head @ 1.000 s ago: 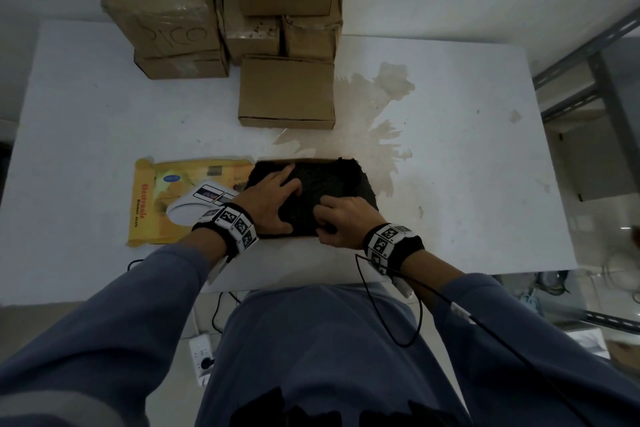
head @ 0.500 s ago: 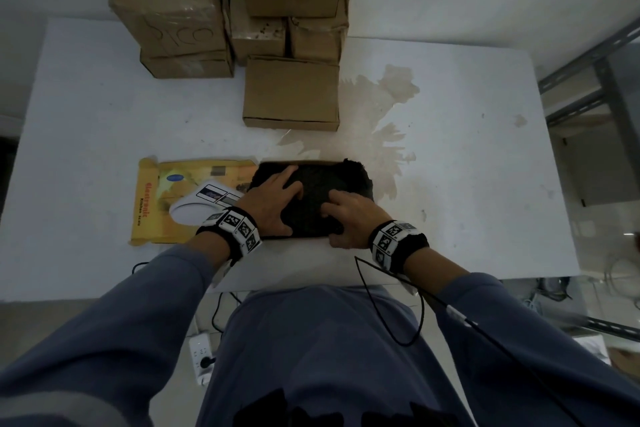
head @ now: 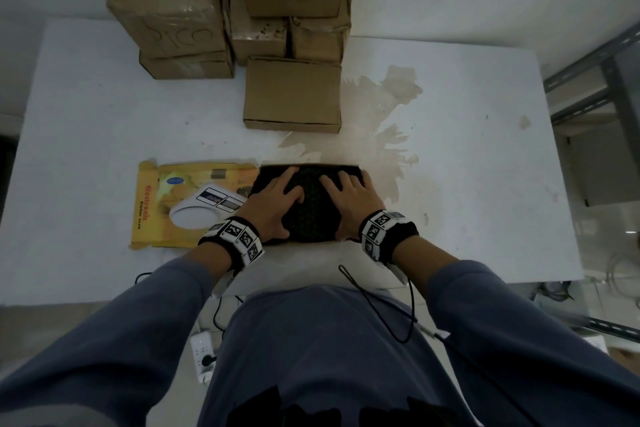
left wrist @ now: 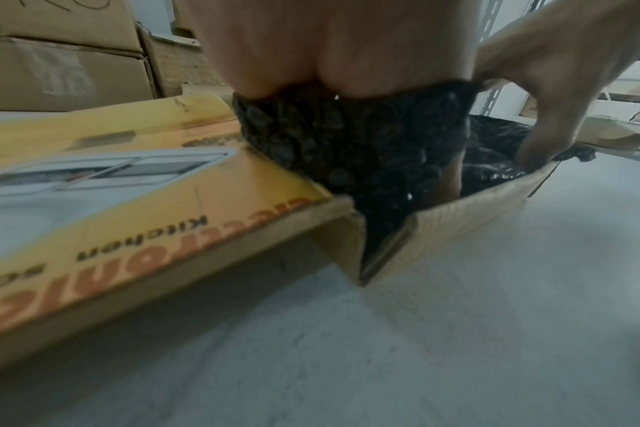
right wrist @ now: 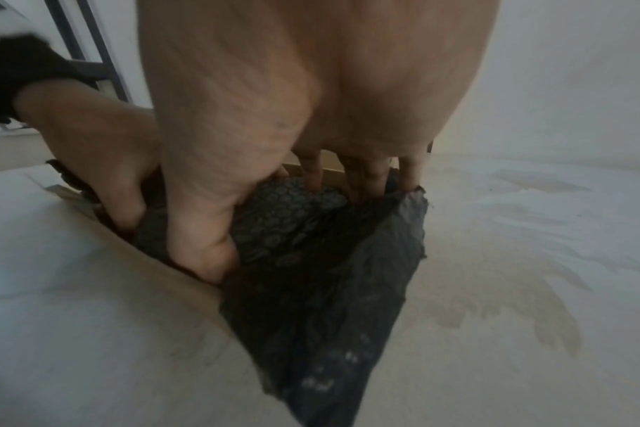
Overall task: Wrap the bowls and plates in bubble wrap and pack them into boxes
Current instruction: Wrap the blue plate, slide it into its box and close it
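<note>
A bundle in black bubble wrap (head: 311, 208) sits inside an open cardboard box (left wrist: 468, 208) near the table's front edge. The box's yellow printed lid (head: 166, 191) lies folded out flat to the left. My left hand (head: 277, 204) presses flat on the left half of the bundle, fingers spread. On the right half rests my right hand (head: 349, 199), fingers straight. In the right wrist view its thumb (right wrist: 201, 260) pushes the wrap (right wrist: 311, 274) down along the box's near wall. What is inside the wrap is hidden.
Several closed cardboard boxes (head: 291, 94) are stacked at the back of the white table (head: 86, 114). A brownish stain (head: 388, 121) spreads right of the open box. A metal shelf frame (head: 595, 80) stands past the right edge, and a power strip (head: 202, 357) lies on the floor.
My right hand has slid from the bundle's near edge up onto its top right part. The left hand has kept its place on the left half.
</note>
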Available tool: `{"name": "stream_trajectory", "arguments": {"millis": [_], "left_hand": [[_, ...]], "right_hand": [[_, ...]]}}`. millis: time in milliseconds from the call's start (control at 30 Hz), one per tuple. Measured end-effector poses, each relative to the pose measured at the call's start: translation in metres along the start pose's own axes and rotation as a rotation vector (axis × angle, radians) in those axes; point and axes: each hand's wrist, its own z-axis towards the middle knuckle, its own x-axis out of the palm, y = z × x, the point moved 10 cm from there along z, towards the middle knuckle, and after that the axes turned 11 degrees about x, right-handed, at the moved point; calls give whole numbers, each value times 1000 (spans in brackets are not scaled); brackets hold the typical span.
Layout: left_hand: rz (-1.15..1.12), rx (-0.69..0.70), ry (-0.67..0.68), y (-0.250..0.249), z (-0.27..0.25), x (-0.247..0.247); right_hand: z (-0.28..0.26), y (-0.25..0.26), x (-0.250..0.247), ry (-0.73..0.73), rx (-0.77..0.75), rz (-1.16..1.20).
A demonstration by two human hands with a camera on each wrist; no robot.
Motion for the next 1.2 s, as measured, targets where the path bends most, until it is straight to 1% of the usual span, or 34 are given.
{"name": "stream_trajectory", "arguments": {"millis": [100,200,267,333,367,433,533,633,733,867,967,1033,1100,1133,1200], "left_hand": [[-63,3,8,3,0,-1],[-99,59,20,2,-1,-5],[-58,52,-4,0,-6,-17],[41,18,-79,-4,-12,-35],[86,-4,-90,-6,-15,-38],[145,-72,-9,-3,-16,-30],[227,-152,141,8,-14,-10],[270,-162,170,12,-11,-3],[234,-164,165,11,-9,0],[180,-149,124,5,-6,-6],[166,-105,94,0,-9,-11],[177,-29,13,-7,-15,-19],[203,5,-115,-10,-26,-30],[212,-23,-160,-8,-33,-34],[204,-147,-194,2,-46,-39]], "right_hand": [[0,0,1,14,0,12],[1,1,-2,15,-1,21],[0,3,-5,10,0,-4],[-2,3,-13,-31,17,-54],[-3,3,-17,-55,37,-64],[-4,1,-21,-70,83,-66],[-3,-2,-12,0,121,-60],[-1,-4,-3,14,115,-52],[1,-2,0,26,99,-28],[4,-1,-3,23,84,-2],[0,-1,-7,11,58,4],[-7,-4,-13,-33,43,9],[-15,-13,-17,-75,93,48],[-18,-18,-18,-81,142,78],[-24,-28,-16,-65,233,155]]}}
